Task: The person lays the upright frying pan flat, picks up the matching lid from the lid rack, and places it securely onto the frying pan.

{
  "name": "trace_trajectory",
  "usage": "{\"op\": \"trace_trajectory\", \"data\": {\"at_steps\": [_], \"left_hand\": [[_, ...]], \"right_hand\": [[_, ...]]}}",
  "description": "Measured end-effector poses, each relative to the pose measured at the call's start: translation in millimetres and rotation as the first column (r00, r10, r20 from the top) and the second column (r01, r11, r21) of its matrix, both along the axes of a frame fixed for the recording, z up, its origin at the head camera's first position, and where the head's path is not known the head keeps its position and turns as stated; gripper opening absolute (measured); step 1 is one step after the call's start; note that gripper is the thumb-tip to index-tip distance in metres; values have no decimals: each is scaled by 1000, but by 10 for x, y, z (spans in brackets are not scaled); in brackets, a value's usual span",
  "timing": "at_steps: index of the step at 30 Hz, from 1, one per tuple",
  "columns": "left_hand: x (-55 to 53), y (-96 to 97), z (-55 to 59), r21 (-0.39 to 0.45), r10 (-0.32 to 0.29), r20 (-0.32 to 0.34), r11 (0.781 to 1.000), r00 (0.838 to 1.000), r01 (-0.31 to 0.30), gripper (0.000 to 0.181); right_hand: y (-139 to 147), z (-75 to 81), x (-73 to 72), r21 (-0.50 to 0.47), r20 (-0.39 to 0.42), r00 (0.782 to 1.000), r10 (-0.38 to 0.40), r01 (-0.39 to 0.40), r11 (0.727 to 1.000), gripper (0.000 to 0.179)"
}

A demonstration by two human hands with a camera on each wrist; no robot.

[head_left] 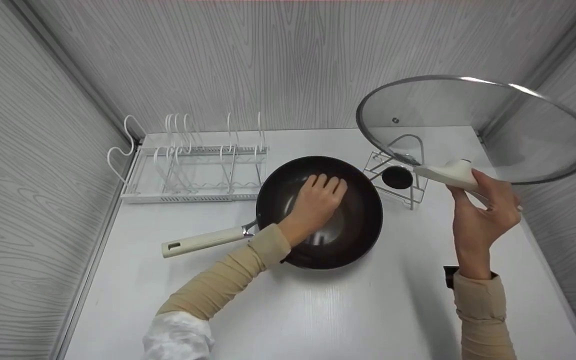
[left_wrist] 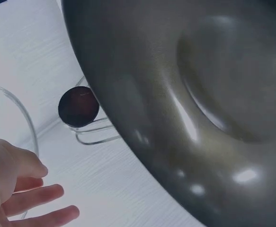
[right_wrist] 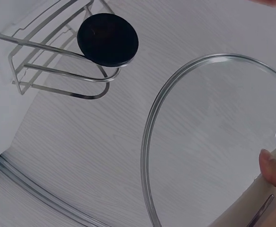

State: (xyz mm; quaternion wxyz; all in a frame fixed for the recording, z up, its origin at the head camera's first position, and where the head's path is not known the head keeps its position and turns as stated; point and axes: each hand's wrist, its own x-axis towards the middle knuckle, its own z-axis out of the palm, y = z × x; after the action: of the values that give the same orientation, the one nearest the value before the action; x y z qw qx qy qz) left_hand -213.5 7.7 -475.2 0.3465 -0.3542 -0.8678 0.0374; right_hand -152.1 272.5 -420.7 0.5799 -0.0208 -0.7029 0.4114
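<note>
A dark wok (head_left: 350, 235) with a cream handle (head_left: 205, 242) sits mid-table, its handle pointing left. Over its bowl is my left hand (head_left: 315, 202), fingers loosely bent and holding nothing. In the left wrist view the same hand (left_wrist: 19, 187) has its fingers spread apart beside the wok's rim (left_wrist: 97, 101). My right hand (head_left: 488, 212) grips the cream handle (head_left: 448, 173) of a large glass lid (head_left: 483, 127), raised and tilted at the right. The right wrist view shows the thumb (right_wrist: 274, 171) on that handle and the lid's metal rim (right_wrist: 149, 137).
A white wire dish rack (head_left: 193, 197) stands at the back left. Behind the wok's right side is a small metal wire rack (head_left: 412, 200) with a round black disc (head_left: 397, 177). Grey wood-grain walls (head_left: 293, 65) enclose the white table (head_left: 318, 320) at the back and sides.
</note>
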Motion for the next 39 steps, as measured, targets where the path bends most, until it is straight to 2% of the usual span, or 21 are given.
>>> {"op": "trace_trajectory", "data": {"at_steps": [4, 7, 13, 17, 19, 23, 32, 36, 39], "left_hand": [[158, -247, 26, 18, -27, 10, 999, 1000, 27, 20], [273, -433, 1, 34, -48, 11, 998, 999, 48, 20], [471, -827, -155, 89, -92, -22, 992, 996, 93, 27], [599, -1090, -274, 145, -104, 19, 984, 994, 100, 31], [651, -1213, -333, 172, -91, 47, 982, 995, 82, 33], [725, -1458, -451, 189, -25, 101, 982, 995, 5, 35], [771, -1923, -728, 180, 107, 153, 974, 982, -134, 44], [786, -2091, -807, 220, 143, 174, 959, 974, -180, 50], [803, -2202, -836, 278, 168, 211, 934, 963, -223, 56]], "right_hand": [[-60, 24, 99, -6, -3, 1000, 12, -12, 1000, 30], [-109, 42, 163, -13, -8, 999, 34, -34, 999, 31], [-207, 55, 275, -33, -14, 998, 56, -56, 998, 33], [-272, 61, 354, -47, -12, 996, 87, -88, 995, 34], [-300, 64, 391, -51, -13, 995, 103, -104, 993, 35], [-359, 67, 462, -48, -16, 991, 136, -137, 989, 37], [-565, 151, 664, -52, -9, 965, 262, -262, 964, 38], [-630, 139, 736, -56, 8, 952, 307, -306, 950, 40], [-672, 134, 781, -49, 33, 940, 338, -337, 940, 40]]}}
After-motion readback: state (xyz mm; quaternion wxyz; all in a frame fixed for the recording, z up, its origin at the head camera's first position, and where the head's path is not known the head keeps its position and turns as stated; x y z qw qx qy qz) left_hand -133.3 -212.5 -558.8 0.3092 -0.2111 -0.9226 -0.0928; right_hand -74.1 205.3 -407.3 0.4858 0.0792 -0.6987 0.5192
